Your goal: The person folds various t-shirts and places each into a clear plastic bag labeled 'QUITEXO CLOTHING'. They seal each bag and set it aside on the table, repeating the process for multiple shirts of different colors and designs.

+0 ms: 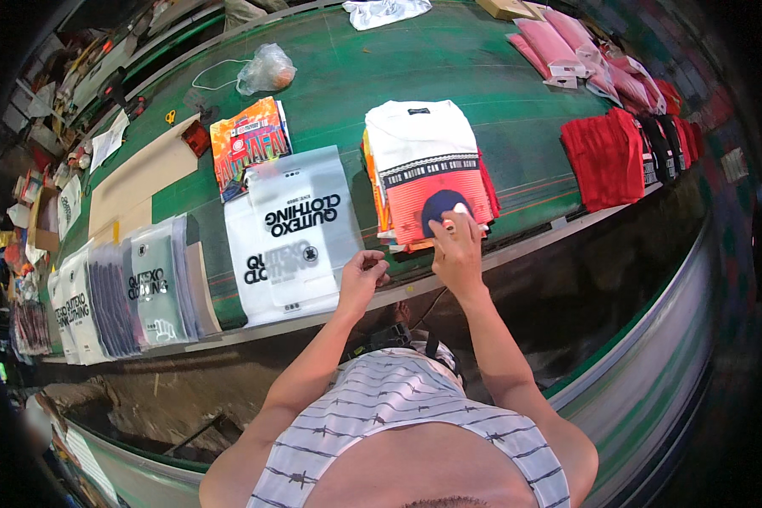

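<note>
A stack of folded T-shirts lies in front of me, topped by a white and coral-red T-shirt (419, 135) with a dark round print. My right hand (459, 254) reaches onto its near half, bent fingers and thumb closed on the cloth at the print; a small pale patch shows at the fingertips. At the table edge, left of the stack, my left hand (364, 275) has its fingers curled in, with nothing visible in them. Beside it are frosted plastic garment bags (296, 245) with black lettering, lying flat and overlapping.
A green table (330, 85) carries everything. Upright rows of bagged garments (152, 279) stand at the left, near orange printed garments (250, 144) and brown cardboard (144, 178). Red folded garments (601, 161) and pink packs (554, 46) lie right. A clear plastic bag (267, 69) sits farther back.
</note>
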Demonstrator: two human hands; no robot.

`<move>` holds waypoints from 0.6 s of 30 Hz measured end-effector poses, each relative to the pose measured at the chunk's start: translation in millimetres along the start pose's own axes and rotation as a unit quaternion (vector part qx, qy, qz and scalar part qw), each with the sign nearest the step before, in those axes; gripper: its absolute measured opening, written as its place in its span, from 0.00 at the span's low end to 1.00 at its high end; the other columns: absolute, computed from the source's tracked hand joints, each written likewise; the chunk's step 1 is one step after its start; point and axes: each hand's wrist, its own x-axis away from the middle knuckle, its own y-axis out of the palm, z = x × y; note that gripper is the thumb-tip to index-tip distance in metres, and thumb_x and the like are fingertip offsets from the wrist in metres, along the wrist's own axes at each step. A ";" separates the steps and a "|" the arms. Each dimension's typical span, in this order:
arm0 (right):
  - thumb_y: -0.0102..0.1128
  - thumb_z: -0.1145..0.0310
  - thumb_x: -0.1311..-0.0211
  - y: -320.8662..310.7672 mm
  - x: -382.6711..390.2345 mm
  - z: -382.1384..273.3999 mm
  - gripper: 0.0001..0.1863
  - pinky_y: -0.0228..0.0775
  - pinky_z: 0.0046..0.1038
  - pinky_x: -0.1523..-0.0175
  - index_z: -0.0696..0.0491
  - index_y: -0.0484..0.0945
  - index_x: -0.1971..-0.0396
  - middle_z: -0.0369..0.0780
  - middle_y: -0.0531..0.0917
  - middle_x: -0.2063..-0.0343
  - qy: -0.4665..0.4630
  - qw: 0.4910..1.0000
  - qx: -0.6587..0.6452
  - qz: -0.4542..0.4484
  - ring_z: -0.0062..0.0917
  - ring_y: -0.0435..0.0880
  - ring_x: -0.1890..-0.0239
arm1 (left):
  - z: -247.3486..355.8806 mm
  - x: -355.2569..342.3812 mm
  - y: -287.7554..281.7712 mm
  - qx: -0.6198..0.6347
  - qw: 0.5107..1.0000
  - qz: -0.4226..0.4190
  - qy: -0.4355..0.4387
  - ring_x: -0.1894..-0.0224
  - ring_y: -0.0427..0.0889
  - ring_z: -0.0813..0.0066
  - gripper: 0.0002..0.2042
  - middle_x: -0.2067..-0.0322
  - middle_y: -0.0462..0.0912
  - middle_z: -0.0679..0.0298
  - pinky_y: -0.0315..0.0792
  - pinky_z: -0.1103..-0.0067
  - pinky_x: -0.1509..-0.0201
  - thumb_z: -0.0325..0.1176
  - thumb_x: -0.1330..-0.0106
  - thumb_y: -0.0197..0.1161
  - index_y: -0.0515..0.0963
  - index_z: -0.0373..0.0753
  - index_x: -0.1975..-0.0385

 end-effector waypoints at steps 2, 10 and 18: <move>0.68 0.82 0.50 -13.4 -9.1 21.4 0.18 0.70 0.41 0.43 0.54 0.85 0.57 0.44 0.79 0.50 -0.018 0.999 0.035 -0.017 0.43 0.77 0.43 | 3.5 1.4 20.6 0.000 1.000 -0.001 -0.001 0.68 0.82 0.78 0.10 0.64 0.84 0.63 0.74 0.81 0.64 0.25 0.30 0.64 0.77 0.32 0.52; 0.68 0.76 0.47 -29.7 -43.0 75.2 0.12 0.75 0.39 0.53 0.54 0.84 0.61 0.43 0.84 0.59 -0.071 0.993 -0.078 -0.059 0.41 0.83 0.55 | 16.3 12.9 63.6 0.087 0.995 -0.028 0.033 0.66 0.84 0.73 0.09 0.62 0.84 0.60 0.78 0.79 0.60 0.25 0.31 0.64 0.77 0.33 0.53; 0.62 0.68 0.37 -67.1 -112.1 5.9 0.05 0.77 0.35 0.61 0.52 0.79 0.70 0.38 0.82 0.73 -0.153 0.986 -0.050 -0.048 0.33 0.84 0.67 | 54.8 -24.3 109.8 0.474 0.845 -0.213 0.127 0.36 0.73 0.63 0.18 0.41 0.76 0.60 0.73 0.66 0.39 0.37 0.25 0.58 0.71 0.41 0.39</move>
